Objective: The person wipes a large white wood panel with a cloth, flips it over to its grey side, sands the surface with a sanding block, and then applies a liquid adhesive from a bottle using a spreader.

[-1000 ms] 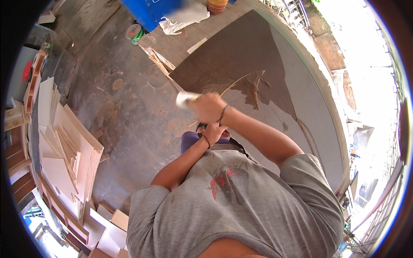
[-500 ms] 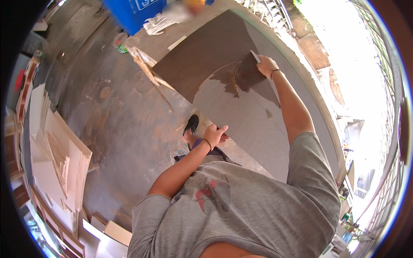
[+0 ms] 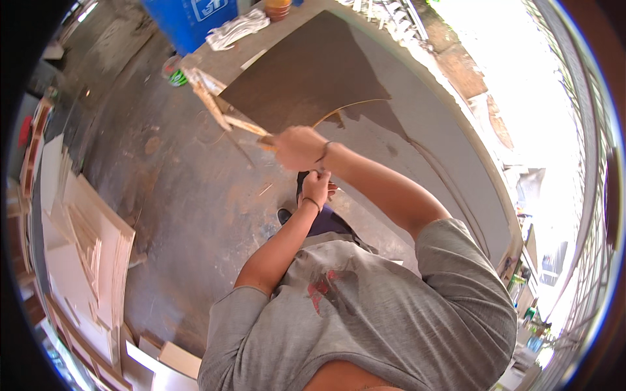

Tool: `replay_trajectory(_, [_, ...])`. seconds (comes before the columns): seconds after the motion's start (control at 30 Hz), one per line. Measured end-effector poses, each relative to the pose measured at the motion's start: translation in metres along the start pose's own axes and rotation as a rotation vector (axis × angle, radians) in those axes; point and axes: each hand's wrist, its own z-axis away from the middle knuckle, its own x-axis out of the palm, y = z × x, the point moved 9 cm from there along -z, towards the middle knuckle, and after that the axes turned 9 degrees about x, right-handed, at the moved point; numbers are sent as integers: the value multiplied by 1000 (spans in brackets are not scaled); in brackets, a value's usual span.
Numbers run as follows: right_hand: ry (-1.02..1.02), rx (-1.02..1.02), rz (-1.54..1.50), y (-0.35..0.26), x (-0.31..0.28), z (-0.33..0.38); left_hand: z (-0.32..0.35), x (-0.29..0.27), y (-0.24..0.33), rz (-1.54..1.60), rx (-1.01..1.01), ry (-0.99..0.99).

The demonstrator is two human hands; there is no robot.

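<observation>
A large grey sheet [image 3: 450,189] lies in front of me, its far part covered by a wet dark-brown coating [image 3: 313,72] with a curved, ragged edge. My right hand [image 3: 300,148] is closed and slightly blurred above the sheet's near left edge. It grips a thin flat scraper, now mostly hidden by the fingers. Just below it, close to my body, my left hand [image 3: 316,188] is also closed. Something small and dark shows by its fingers, too little to name. The hands nearly overlap in view; whether they touch, I cannot tell.
Wooden strips [image 3: 208,98] jut out at the sheet's left corner. Beyond stand a blue bin [image 3: 189,23], a white cloth [image 3: 238,29] and an orange-brown pot [image 3: 277,8]. Cut boards [image 3: 85,241] lean at the left. Wire mesh [image 3: 587,130] runs along the right.
My right hand has swept left and toward me with the scraper, from the coated part to the sheet's left edge. My left hand has shifted slightly up. The brown coating's edge has changed shape.
</observation>
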Motion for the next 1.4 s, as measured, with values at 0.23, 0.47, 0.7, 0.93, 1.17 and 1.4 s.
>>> replay_trajectory(0.23, [305,472,-67,282,-50,54,40,54,-31,-28,-175,-228])
replay_trajectory(0.47, [216,454,153,260,2,39,44,48,-50,-27,-218,-217])
replay_trajectory(0.7, [300,701,-191,387,-44,66,50,56,-46,-61,-163,-116])
replay_trajectory(0.93, [184,310,-73,212,-5,-4,48,50,-52,-119,25,-42])
replay_trajectory(1.17, [-80,-127,72,26,55,36,41,56,-64,-124,123,-72])
replay_trajectory(1.4, [63,447,-318,217,-29,100,58,56,-58,-43,-116,-30])
